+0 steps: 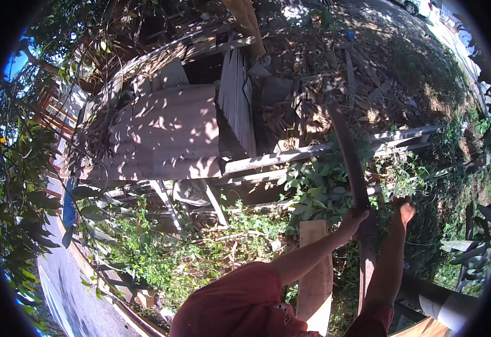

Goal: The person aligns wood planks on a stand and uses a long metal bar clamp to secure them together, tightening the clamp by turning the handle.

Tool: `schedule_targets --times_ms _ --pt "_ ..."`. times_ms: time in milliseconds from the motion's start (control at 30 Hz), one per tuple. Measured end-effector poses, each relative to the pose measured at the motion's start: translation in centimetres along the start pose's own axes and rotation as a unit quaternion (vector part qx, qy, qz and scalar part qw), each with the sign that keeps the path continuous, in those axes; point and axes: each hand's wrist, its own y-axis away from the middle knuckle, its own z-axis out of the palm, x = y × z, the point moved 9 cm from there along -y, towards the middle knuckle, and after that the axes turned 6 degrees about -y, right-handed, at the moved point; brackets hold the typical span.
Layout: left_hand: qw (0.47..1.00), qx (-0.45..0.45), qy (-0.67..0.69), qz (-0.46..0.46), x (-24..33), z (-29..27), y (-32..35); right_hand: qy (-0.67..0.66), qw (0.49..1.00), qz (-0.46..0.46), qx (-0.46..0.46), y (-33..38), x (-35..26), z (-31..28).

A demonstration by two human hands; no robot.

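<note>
A long, dark wooden plank (349,157) rises from the lower edge and stretches away from me past the middle of the view, looking bent by the lens. My left hand (354,221) is closed on its left edge, fingers curled against the wood. To the right of the plank, my right hand (404,210) is closed, held a little apart from it; what it grips, if anything, cannot be made out. A paler, wider board (314,269) stands left of the dark plank, partly behind my left forearm.
Rusty corrugated sheets (164,132) lean on a pile of scrap timber beyond. Long pale beams (290,157) run crosswise ahead. Green plants (144,236) grow around my arms. A grey pipe (442,300) lies at lower right; a tree trunk (246,25) stands at the back.
</note>
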Motion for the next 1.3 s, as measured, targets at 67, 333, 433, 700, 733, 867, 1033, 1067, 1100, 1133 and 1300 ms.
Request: schedule_targets --times_ms 67,333,433,700,733,867,1033,1067,1100,1133,1300 --pt "0.999 0.032 -0.019 0.008 1.0 -2.8 1.3 -0.572 0.711 0.408 0.001 0.3 -0.3 0.9" --pt "0.999 -0.026 -0.024 -0.008 -3.9 1.4 5.9 -0.363 0.873 0.204 -0.253 2.9 -4.4 -10.4" --pt "0.989 -0.123 0.040 -0.068 -6.7 4.1 9.1 -0.397 0.882 0.200 -0.157 5.1 -4.2 -16.1" --pt "0.956 -0.204 -0.122 -0.173 -17.3 9.8 20.0 -0.389 0.850 0.305 -0.180 11.2 2.1 -25.6" --pt "0.932 -0.263 -0.141 -0.205 -20.0 10.7 21.8 -0.331 0.893 0.255 -0.169 12.6 4.0 -26.4" --pt "0.898 -0.289 -0.126 -0.307 -23.9 13.4 27.4 -0.239 0.951 0.167 -0.097 18.3 9.5 -31.4" --pt "0.862 -0.317 -0.188 -0.348 -26.5 16.3 32.8 -0.131 0.969 0.204 -0.046 26.1 15.8 -38.5" --pt "0.863 -0.312 -0.188 -0.350 -26.8 16.7 33.1 -0.161 0.957 0.238 -0.032 25.7 15.5 -39.6" --pt "0.861 -0.310 -0.191 -0.354 -27.2 17.1 33.6 -0.186 0.943 0.275 -0.017 25.7 15.1 -41.1" --pt "0.862 -0.306 -0.192 -0.357 -27.6 17.4 33.8 -0.237 0.900 0.365 -0.012 25.6 14.6 -42.0" --pt "0.867 -0.306 -0.186 -0.346 -29.0 16.6 33.3 -0.323 0.797 0.510 -0.010 29.8 14.3 -42.3"
